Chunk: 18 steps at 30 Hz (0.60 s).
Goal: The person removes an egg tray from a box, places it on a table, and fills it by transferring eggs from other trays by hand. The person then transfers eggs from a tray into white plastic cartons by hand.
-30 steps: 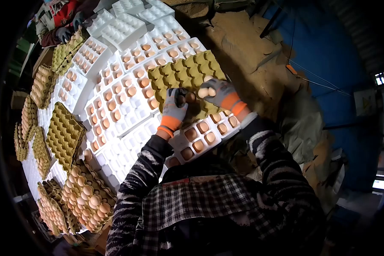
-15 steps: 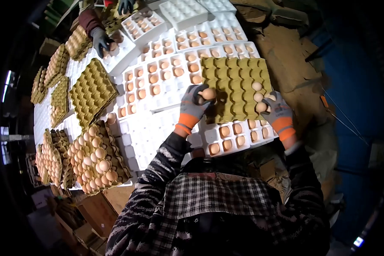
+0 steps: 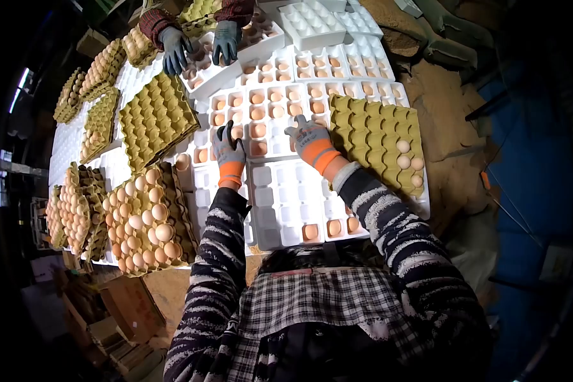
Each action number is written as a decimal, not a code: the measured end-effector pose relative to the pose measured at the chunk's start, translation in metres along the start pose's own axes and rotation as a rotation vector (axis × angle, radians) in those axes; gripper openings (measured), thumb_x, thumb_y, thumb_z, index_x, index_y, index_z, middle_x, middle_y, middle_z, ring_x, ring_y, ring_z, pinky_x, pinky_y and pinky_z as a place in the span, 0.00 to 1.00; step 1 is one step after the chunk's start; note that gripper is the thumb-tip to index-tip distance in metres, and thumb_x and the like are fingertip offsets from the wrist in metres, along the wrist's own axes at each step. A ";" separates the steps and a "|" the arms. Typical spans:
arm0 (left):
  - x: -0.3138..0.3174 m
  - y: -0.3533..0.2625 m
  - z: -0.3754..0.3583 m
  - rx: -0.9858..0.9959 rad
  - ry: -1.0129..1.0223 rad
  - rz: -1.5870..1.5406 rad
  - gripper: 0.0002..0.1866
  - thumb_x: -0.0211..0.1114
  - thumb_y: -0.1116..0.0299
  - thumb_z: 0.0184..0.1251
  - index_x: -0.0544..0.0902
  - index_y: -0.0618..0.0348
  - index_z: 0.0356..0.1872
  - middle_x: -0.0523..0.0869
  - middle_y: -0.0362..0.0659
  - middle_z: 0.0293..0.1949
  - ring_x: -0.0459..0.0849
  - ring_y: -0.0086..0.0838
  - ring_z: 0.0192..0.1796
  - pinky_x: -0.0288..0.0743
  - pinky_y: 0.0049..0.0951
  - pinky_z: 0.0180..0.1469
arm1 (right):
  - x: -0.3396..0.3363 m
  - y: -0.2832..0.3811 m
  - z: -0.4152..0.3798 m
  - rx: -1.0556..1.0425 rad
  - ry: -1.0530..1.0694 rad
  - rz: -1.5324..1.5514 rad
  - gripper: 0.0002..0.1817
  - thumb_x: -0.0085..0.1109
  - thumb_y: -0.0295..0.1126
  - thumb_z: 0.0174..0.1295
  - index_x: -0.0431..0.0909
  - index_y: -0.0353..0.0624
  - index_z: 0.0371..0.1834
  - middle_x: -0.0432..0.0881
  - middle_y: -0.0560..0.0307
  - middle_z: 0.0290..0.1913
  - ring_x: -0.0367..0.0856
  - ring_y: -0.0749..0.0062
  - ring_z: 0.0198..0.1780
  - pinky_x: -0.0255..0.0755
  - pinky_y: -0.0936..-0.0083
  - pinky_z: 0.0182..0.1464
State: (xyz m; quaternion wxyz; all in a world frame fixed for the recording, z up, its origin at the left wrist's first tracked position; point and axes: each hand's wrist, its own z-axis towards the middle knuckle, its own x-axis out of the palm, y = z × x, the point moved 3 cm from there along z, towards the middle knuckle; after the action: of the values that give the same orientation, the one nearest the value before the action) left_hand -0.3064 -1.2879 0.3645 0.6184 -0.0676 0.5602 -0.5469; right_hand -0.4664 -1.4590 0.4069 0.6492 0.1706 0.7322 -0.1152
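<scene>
My left hand [image 3: 230, 153], in a grey and orange glove, is over a white foam egg tray [image 3: 275, 139]. Its dark-tipped fingers are apart, beside a brown egg [image 3: 237, 132] sitting in a cell. My right hand [image 3: 313, 141], gloved alike, reaches across the same tray from the right, fingers spread over its cells, with no egg visible in them. Another egg [image 3: 295, 109] lies just beyond its fingertips. To the right of that hand, a yellowish pulp egg tray [image 3: 366, 130] rests on the foam trays, with several eggs [image 3: 403, 162] along its right side.
Across the table, a co-worker's gloved hands [image 3: 226, 43] are over a raised foam tray [image 3: 219, 79]. Stacked pulp trays [image 3: 156, 118] and trays full of eggs [image 3: 148, 219] stand at left. A foam tray with vacant cells [image 3: 283, 200] lies nearest me.
Both my hands have moved left, the right one leaving the pulp tray. The egg seen in my left hand is no longer visibly held there. The co-worker's hands have shifted over the raised tray.
</scene>
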 end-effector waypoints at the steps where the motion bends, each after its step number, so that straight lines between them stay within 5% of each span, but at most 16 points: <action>1: 0.009 0.018 -0.005 0.022 0.024 0.044 0.27 0.65 0.73 0.62 0.78 0.51 0.65 0.78 0.51 0.62 0.74 0.51 0.64 0.65 0.47 0.69 | -0.001 0.005 0.002 -0.017 -0.056 0.018 0.19 0.51 0.29 0.68 0.82 0.61 0.58 0.74 0.47 0.65 0.87 0.55 0.53 0.81 0.64 0.49; 3: 0.011 0.016 -0.017 0.110 0.119 0.341 0.27 0.65 0.73 0.62 0.78 0.50 0.65 0.79 0.47 0.64 0.73 0.49 0.66 0.63 0.47 0.71 | 0.008 0.012 0.007 -0.092 0.152 0.050 0.20 0.51 0.35 0.70 0.81 0.63 0.63 0.76 0.48 0.65 0.86 0.55 0.55 0.80 0.58 0.51; 5: 0.008 0.015 -0.019 0.105 0.117 0.187 0.27 0.65 0.74 0.60 0.79 0.51 0.64 0.80 0.48 0.63 0.73 0.49 0.66 0.62 0.47 0.72 | 0.000 0.019 0.013 -0.164 0.007 0.143 0.18 0.50 0.38 0.70 0.82 0.61 0.61 0.79 0.49 0.62 0.86 0.56 0.55 0.80 0.55 0.52; 8: 0.009 0.016 -0.019 0.106 0.081 0.154 0.28 0.65 0.76 0.58 0.80 0.52 0.63 0.81 0.50 0.61 0.74 0.50 0.65 0.64 0.47 0.71 | -0.026 0.026 0.029 0.099 -0.062 0.367 0.15 0.50 0.39 0.69 0.87 0.50 0.45 0.86 0.45 0.52 0.87 0.51 0.51 0.79 0.54 0.52; 11: 0.011 0.022 -0.023 0.092 0.021 0.135 0.27 0.65 0.77 0.58 0.81 0.53 0.63 0.80 0.51 0.60 0.74 0.50 0.65 0.64 0.48 0.72 | -0.012 0.020 0.057 0.229 -0.003 0.536 0.16 0.50 0.39 0.68 0.87 0.50 0.48 0.86 0.47 0.51 0.86 0.50 0.52 0.77 0.53 0.54; 14: 0.008 0.019 -0.021 0.087 0.067 0.146 0.28 0.64 0.78 0.59 0.80 0.53 0.64 0.80 0.51 0.61 0.74 0.51 0.65 0.67 0.45 0.70 | 0.024 0.012 0.072 -0.048 -0.446 0.853 0.16 0.51 0.40 0.68 0.86 0.54 0.51 0.85 0.51 0.54 0.83 0.51 0.55 0.74 0.53 0.58; 18: 0.007 0.020 -0.022 0.110 0.052 0.182 0.27 0.64 0.79 0.59 0.81 0.54 0.62 0.80 0.50 0.61 0.75 0.50 0.66 0.68 0.44 0.70 | 0.030 0.006 0.059 -0.156 -0.302 0.493 0.15 0.54 0.36 0.66 0.84 0.59 0.54 0.83 0.53 0.54 0.80 0.51 0.56 0.74 0.56 0.60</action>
State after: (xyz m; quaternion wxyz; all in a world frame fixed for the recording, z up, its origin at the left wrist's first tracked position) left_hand -0.3131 -1.2734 0.3388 0.6535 0.0318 0.5490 -0.5201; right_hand -0.4132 -1.4737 0.3702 0.7702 0.2739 0.5706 0.0786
